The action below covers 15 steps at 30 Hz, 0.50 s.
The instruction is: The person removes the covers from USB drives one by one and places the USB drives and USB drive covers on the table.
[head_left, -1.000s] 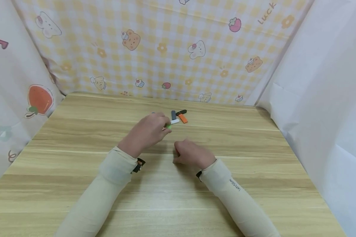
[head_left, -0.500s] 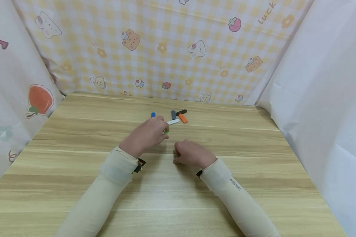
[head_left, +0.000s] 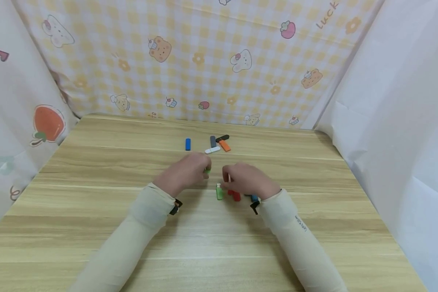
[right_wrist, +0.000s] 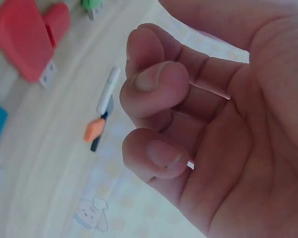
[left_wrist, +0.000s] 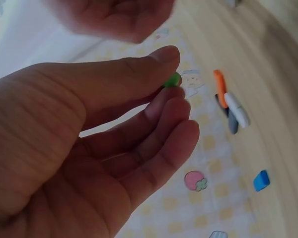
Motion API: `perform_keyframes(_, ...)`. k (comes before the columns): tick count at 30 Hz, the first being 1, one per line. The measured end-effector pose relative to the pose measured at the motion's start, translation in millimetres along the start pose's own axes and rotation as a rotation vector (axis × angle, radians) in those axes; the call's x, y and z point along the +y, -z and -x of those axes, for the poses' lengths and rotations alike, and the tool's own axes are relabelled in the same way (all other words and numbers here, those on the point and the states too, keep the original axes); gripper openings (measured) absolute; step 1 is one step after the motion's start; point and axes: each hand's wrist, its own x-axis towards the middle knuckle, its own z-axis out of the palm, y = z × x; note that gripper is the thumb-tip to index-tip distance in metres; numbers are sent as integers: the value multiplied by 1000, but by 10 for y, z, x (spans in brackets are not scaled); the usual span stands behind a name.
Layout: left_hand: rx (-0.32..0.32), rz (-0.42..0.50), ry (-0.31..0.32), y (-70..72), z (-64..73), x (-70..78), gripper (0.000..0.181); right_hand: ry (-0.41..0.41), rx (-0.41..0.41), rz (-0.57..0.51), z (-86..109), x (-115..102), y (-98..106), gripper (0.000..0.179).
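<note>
My left hand (head_left: 184,172) pinches a small green piece (left_wrist: 173,80) between thumb and index finger; most of it is hidden, and I cannot tell whether it is a cap or a whole stick. To its right, my right hand (head_left: 249,179) hovers over the table, fingers loosely curled around nothing and thumb apart. Below the hands lies a green USB stick (head_left: 219,192) with its metal plug bare. Beside it, partly under the right hand, are a red USB stick (right_wrist: 22,37), plug exposed, and its separate red cap (right_wrist: 57,24). Blue pieces (head_left: 254,198) lie by the right wrist.
Farther back on the wooden table (head_left: 306,174) lie a blue stick (head_left: 187,144), a white stick (head_left: 212,150), an orange one (head_left: 224,145), a dark grey one (head_left: 213,141) and a black one (head_left: 223,138). A patterned curtain (head_left: 200,81) stands behind.
My left hand has drawn back toward me with the green piece, uncovering the blue stick. The right hand has lifted and shifted right, revealing the green, red and blue pieces.
</note>
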Motion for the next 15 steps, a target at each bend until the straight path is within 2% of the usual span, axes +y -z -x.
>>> perform_keyframes(6, -21, -2, -72, -171, -76, -23, 8, 0, 27, -7, 32, 75, 58, 14)
perform_keyframes(10, -66, 31, -32, -270, -89, -27, 9, 6, 26, -9, 41, 78, 73, 12)
perform_keyframes(15, -84, 38, 9, -336, -89, -24, 17, 25, 22, -18, 40, 85, 74, 12)
